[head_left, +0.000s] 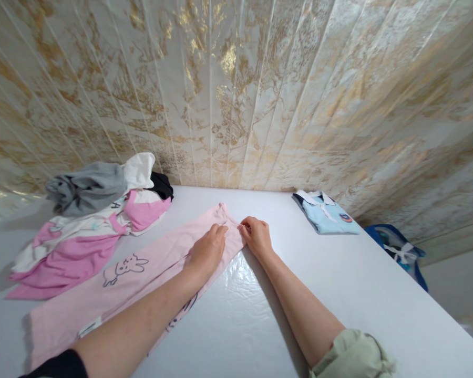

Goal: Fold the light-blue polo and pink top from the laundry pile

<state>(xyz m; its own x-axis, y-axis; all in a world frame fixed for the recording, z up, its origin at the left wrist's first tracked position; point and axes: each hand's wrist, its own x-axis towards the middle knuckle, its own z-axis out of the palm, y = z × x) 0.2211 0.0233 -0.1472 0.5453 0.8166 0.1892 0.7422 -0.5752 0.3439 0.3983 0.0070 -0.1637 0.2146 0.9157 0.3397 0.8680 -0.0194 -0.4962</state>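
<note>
A light pink pair of trousers [157,249] with dark line-drawn rabbits lies slantwise across the white table, wide end near the lower left. My left hand [211,244] rests on the narrow far end, its fingers pinching the cloth. At the corner of that same end, the fingertips of my right hand [256,236] are closed on the edge. A small white label [90,326] shows near the wide end. My left forearm hides part of the near side.
A heap of clothes stands at the left, with a grey garment [90,186] over a pink and white one [71,257]. A folded light blue shirt [327,212] lies at the back right. Beyond the table's right edge is a blue-trimmed bag [402,252]. A gold-patterned curtain [228,105] hangs behind.
</note>
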